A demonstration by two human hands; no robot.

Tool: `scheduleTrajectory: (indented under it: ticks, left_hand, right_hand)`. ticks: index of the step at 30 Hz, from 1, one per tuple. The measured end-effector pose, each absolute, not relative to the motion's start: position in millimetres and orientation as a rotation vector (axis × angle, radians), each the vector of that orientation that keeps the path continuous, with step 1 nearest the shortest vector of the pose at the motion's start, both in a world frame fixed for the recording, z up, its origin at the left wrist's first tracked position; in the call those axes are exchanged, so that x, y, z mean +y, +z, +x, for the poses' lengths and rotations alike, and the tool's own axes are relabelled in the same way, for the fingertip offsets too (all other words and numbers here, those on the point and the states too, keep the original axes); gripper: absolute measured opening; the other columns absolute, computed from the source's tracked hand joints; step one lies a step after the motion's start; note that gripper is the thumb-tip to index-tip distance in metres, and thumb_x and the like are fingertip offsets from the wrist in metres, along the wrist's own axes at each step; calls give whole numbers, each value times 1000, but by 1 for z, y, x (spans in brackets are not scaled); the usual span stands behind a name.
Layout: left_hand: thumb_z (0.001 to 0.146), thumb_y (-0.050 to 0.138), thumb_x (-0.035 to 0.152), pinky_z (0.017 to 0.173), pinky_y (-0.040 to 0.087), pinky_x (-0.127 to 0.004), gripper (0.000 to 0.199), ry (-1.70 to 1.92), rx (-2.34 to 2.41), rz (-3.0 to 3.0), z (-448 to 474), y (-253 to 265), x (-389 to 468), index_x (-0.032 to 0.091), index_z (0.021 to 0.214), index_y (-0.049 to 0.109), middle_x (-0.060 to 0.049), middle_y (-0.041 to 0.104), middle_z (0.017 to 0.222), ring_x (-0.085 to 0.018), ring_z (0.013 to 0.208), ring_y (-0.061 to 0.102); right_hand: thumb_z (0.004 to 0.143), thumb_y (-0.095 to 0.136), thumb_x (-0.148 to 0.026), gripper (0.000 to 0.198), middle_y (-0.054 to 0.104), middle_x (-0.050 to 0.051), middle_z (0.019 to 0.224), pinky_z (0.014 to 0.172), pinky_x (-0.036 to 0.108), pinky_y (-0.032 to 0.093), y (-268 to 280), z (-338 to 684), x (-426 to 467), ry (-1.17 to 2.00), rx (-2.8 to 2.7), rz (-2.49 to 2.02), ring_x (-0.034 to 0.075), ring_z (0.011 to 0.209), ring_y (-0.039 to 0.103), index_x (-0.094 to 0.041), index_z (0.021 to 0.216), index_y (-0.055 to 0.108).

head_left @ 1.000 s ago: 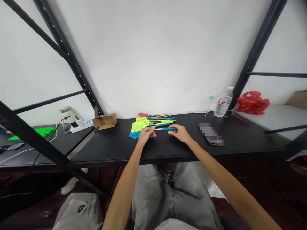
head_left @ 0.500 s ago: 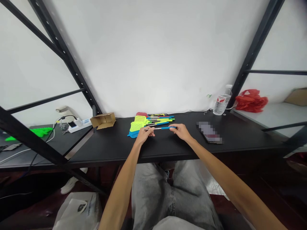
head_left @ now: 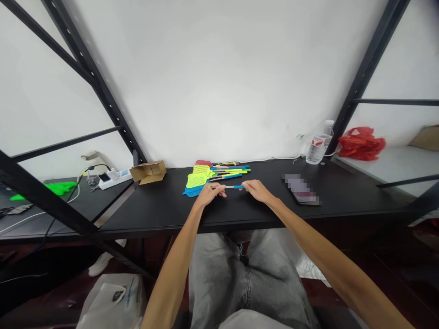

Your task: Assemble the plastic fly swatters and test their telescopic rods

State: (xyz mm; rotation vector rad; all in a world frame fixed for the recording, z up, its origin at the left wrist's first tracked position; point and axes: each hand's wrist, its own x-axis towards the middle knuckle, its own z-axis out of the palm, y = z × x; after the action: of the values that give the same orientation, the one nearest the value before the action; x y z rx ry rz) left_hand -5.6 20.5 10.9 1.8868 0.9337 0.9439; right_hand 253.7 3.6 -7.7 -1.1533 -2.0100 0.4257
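Observation:
Between my hands lies a blue fly swatter [head_left: 235, 187] with a thin metal shaft, held crosswise over the black table. My left hand [head_left: 211, 193] is closed round the shaft close to the blue mesh head. My right hand [head_left: 255, 189] grips the blue handle, covering most of it. Just beyond, several more fly swatters [head_left: 199, 179] lie side by side, their yellow-green, blue and red heads to the left and their handles [head_left: 240, 171] to the right.
An open cardboard box [head_left: 148, 172] stands left of the swatters. To the right are a phone [head_left: 300, 189], blurred out, and a water bottle [head_left: 318, 145]. A red plastic bag [head_left: 361, 144] sits on a side shelf. A power strip [head_left: 115, 178] lies at left, beyond the black metal frame [head_left: 99, 91].
My left hand has slid slightly right along the shaft, bringing the hands closer together. My right hand now covers more of the blue handle, and less of it shows.

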Motion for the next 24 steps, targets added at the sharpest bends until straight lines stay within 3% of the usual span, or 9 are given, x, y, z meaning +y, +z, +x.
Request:
scheduleTrajectory:
  ticks: [9,15,19,21,24]
  left_hand:
    - [86,58,55,68,47,-26,42,911,871,1955,-5,14,17,16,74,71,-9,75,76,-17,73,63]
    - [82,64,55,70,49,-28,39,1001,941,1989,-4,12,18,17,89,72,-8,74,90,-17,75,62]
    - [75,73,50,77,50,-30,46,1178,1228,2080,-36,10,18,21,111,69,-6,71,100,-17,79,61]
    - [78,69,46,83,50,-31,45,1281,1477,2141,-66,8,20,22,115,68,-5,69,101,-18,82,61]
    - [82,60,31,87,49,-32,38,1153,1852,2169,-113,3,26,19,117,67,-8,68,105,-20,87,63]
  right_hand:
    - [100,31,-55,59,63,2,62,61,26,36,-7,250,4,351,-2057,-1280,17,62,58,-22,80,75]
    - [91,53,-57,37,75,1,86,69,28,41,-6,249,1,333,-2077,-1253,20,74,66,-28,90,76]
    - [92,54,-55,36,76,2,88,73,30,43,-7,250,3,345,-2005,-1243,22,78,67,-26,88,76]
    - [93,52,-54,37,76,3,89,74,30,43,-8,251,4,347,-1981,-1228,22,80,68,-25,87,76]
    - [93,52,-54,38,76,3,88,72,29,43,-8,252,5,357,-1973,-1210,22,78,67,-24,86,76]
